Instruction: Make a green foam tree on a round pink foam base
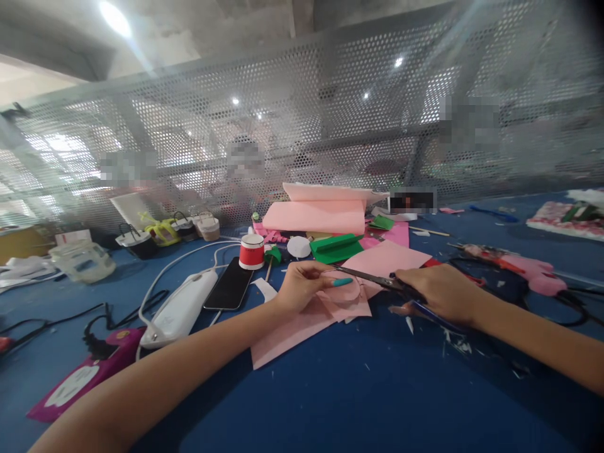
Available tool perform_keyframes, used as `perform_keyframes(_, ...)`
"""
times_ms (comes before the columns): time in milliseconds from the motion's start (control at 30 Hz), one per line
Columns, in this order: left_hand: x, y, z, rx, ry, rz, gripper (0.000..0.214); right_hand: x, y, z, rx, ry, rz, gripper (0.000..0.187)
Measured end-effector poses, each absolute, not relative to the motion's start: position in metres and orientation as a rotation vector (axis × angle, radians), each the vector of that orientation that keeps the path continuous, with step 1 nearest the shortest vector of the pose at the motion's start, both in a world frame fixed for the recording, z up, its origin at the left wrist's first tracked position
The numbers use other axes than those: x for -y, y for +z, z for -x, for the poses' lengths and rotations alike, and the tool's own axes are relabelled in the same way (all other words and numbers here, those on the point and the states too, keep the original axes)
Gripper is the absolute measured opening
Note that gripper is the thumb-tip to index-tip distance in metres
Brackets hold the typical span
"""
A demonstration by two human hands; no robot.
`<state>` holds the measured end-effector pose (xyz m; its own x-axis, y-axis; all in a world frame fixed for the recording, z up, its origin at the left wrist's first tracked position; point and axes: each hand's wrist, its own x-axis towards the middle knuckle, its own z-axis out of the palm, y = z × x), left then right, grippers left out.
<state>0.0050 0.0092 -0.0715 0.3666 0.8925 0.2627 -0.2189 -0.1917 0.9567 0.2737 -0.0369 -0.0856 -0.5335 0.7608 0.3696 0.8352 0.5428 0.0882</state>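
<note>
At the frame's centre, the left hand [304, 286] pinches pink paper [348, 294] between thumb and fingers. Right of centre, the right hand [436, 286] curls its fingers around scissors [377, 279].

Perforated grey partition [292, 132], concrete ceiling [221, 25], lamp [114, 19] (glaring, upper left), blue tabletop [302, 409]

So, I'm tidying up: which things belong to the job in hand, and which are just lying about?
In use: scissors, in the right hand; pink sheet, held by the left hand.

Apparently lying about: black phone; clear plastic container; purple object.
</note>
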Motion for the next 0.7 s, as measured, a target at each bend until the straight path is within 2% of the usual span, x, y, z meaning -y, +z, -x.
perform_keyframes(200,-0.0099,-0.0723,-0.0052,-0.681,1.151,-1.405,0.024,0.0354,-0.0883,-0.2738,2.483,-0.446,1.286,0.043)
perform_keyframes(700,-0.0122,-0.0735,-0.0042,-0.714,1.069,-1.471,0.017,0.0326,-0.0903,-0.2757,2.524,-0.367,1.295,0.050)
